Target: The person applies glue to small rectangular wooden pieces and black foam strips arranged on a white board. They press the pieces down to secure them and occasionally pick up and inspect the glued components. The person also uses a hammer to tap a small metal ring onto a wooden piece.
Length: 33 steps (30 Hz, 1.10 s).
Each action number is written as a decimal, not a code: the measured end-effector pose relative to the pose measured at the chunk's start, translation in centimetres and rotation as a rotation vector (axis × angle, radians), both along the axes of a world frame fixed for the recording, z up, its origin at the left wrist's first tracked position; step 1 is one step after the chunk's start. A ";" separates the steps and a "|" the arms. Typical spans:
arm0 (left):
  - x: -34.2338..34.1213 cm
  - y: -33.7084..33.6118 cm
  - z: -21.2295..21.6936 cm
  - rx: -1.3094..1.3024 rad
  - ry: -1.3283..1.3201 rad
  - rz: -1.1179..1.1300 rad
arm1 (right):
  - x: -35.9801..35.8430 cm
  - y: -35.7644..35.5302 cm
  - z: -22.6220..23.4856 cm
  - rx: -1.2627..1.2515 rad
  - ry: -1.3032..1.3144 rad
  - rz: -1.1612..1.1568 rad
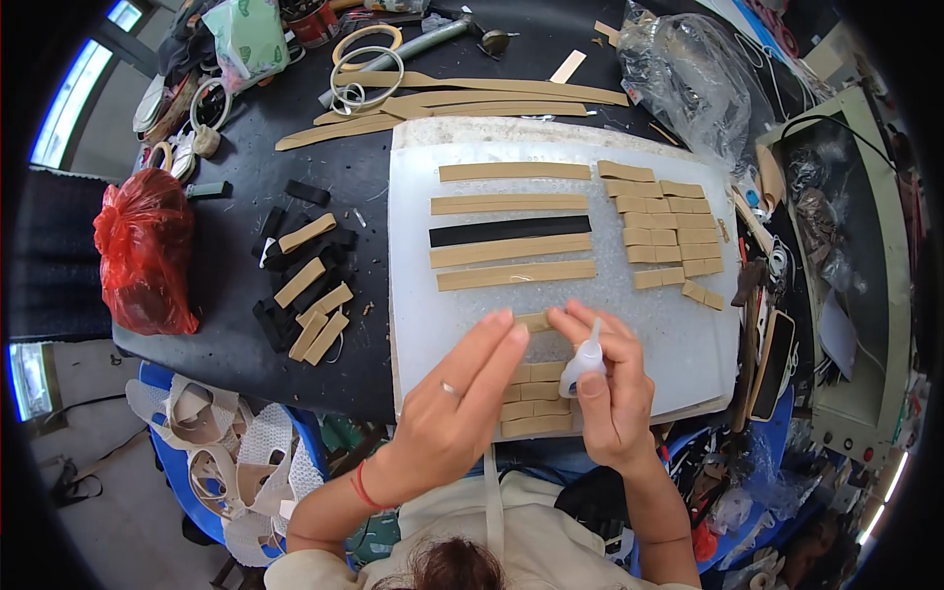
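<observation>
Over the near part of the white board (511, 138), my left hand (447, 408) pinches one end of a short tan band (533, 322) between thumb and fingers. My right hand (619, 398) is closed around a small white glue bottle (586, 364), its thin nozzle pointing away from me. That hand's index fingertip meets the band's other end. Just below my hands lie several folded tan bands (536, 408), partly covered by them. Beyond my fingers, long flat tan strips (516, 274) lie in parallel, with one black strip (509, 231) among them.
Folded tan bands (652, 221) form two columns at the board's right. Black and tan loops (300, 283) are heaped on the dark table to the left, near a red plastic bag (147, 251). A hammer (423, 44), scissors (366, 74) and long tan strips (472, 98) lie at the back.
</observation>
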State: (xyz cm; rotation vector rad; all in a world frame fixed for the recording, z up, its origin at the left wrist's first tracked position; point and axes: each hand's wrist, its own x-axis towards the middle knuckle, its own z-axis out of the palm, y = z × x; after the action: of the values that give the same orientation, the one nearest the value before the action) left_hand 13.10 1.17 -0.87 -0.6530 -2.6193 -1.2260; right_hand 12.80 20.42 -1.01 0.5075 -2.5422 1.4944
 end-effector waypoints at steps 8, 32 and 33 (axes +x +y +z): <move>-2.8 -0.9 -0.3 -0.072 0.057 -0.074 | -0.3 0.2 -0.4 -0.085 -0.126 0.056; -1.9 -0.6 -0.2 -0.429 0.225 -0.139 | -0.5 -0.4 0.1 0.284 -0.029 0.115; -2.1 -0.6 0.2 -0.481 0.256 -0.133 | -1.0 -0.4 0.7 0.370 0.027 0.119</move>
State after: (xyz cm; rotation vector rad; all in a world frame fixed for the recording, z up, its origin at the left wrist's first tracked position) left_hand 11.01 0.61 -0.69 -1.0004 -2.6869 -0.4831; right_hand 11.84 20.03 -0.28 0.7320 -2.8216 1.0363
